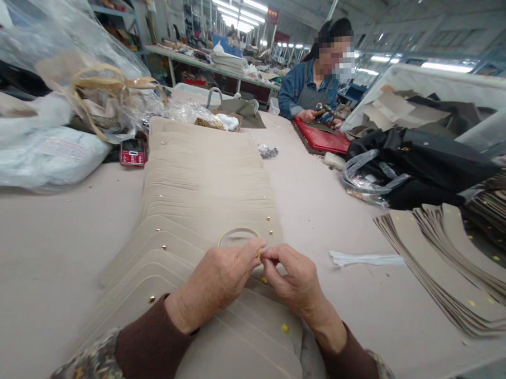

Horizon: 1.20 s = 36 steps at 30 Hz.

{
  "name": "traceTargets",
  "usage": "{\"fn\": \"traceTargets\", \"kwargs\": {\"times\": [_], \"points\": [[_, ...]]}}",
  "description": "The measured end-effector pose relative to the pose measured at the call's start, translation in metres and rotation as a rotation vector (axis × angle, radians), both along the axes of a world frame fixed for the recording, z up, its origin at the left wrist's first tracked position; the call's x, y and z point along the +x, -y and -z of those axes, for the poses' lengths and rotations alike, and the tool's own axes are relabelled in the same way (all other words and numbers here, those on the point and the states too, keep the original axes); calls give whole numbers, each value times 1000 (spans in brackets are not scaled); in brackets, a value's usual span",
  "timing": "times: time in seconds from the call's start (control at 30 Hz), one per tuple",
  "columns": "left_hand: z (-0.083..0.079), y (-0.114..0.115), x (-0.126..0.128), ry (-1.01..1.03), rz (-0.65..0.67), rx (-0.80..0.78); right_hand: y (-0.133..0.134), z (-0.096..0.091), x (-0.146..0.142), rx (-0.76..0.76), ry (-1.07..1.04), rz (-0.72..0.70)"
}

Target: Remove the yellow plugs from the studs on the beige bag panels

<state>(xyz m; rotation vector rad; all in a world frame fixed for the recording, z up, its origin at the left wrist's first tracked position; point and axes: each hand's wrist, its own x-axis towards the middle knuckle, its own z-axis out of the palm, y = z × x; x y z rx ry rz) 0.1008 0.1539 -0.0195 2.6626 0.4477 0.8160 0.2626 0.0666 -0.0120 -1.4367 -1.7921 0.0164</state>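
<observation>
My left hand [221, 277] grips a thin yellow-edged loop [238, 230], which arcs up behind the fingers; its lower part is hidden. My right hand [296, 277] meets the left at the fingertips, thumb and forefinger pinched close to a bit of yellow there. What the pinch holds is too small to make out. Below both hands a long row of overlapping beige panels [202, 183] runs away from me. Small metal studs [152, 299] dot their edges, and a yellow spot [285, 328] marks a near panel.
White strips [367, 259] and stacked beige strips [436, 259] lie to the right, with a black bag [428, 162] behind them. Plastic-wrapped bundles [45, 148] and a red phone [133, 153] are at the left. Across the table, a person [311, 92] works over a red pad [321, 136].
</observation>
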Motion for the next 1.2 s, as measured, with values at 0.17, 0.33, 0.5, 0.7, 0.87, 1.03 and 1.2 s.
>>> {"fn": "traceTargets", "kwargs": {"times": [0.17,0.33,0.5,0.7,0.87,1.03,1.2], "points": [[-2,0,0,-29,-4,-59,1,3,-4,71,54,88],[-8,6,5,50,-49,26,1,-2,-10,-111,-242,169],[-9,16,9,125,-25,106,1,-1,8,-420,-788,307],[-3,8,9,-326,-110,180,14,11,40,-715,-833,276],[-5,9,9,-445,-50,75,16,16,39,-783,-779,275],[-6,11,8,-444,7,32,14,14,36,-823,-553,267],[-5,11,7,-440,30,27,11,10,32,-755,-304,234]]}}
